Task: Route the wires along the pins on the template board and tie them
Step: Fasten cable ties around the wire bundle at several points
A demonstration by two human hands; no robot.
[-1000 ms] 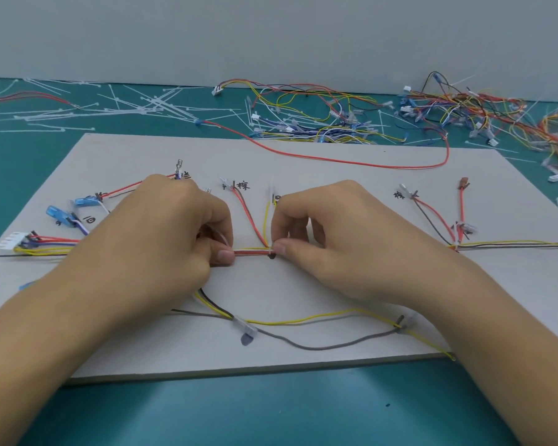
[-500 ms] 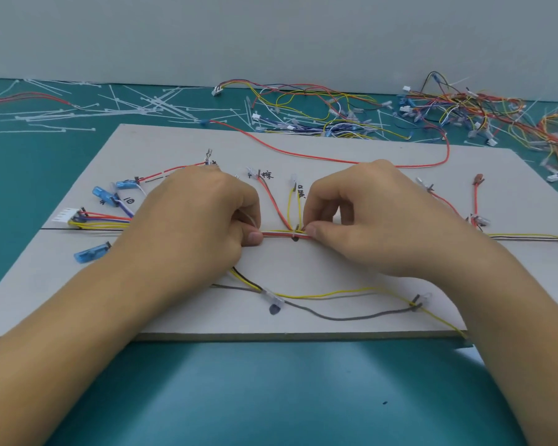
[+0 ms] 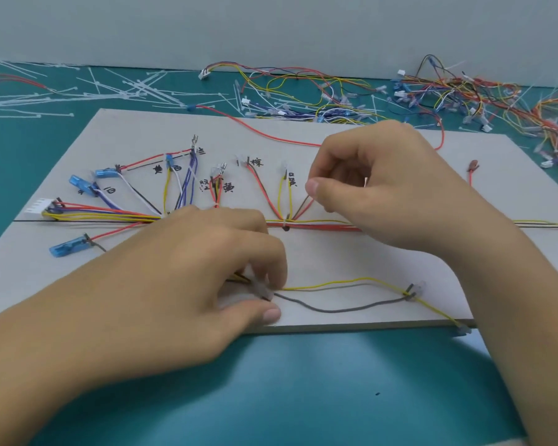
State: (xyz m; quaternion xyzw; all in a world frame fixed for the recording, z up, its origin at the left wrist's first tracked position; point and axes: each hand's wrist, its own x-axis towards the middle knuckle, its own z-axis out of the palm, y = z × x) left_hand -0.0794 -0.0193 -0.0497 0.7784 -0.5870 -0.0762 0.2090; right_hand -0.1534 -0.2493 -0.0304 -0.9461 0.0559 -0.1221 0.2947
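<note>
Lying flat on the teal worktop at frame centre: one pale grey template board, marked with black handwritten labels and a ruled black line across its middle. Main wire bundle, mostly red and yellow, runs left to right along that line and leaves the frame at the right edge. At the left end it ends in a white multi-pin connector. Branches of red, yellow, white, blue and dark wire fan up from the bundle toward the labels, several ending in blue-sleeved terminals, others in bare metal terminals. Below the bundle, a grey wire and a thin yellow wire sag loosely toward the board's lower right corner. Left hand, lower centre, has fingers and thumb curled around a clear sleeve on those lower wires. Right hand, upper centre right, pinches a red-and-brown branch between thumb and forefinger, just above the bundle. The hands are apart. One long red wire crosses the board's upper part. Loose white cable ties lie at upper left; a tangled heap of spare wires at upper right.
</note>
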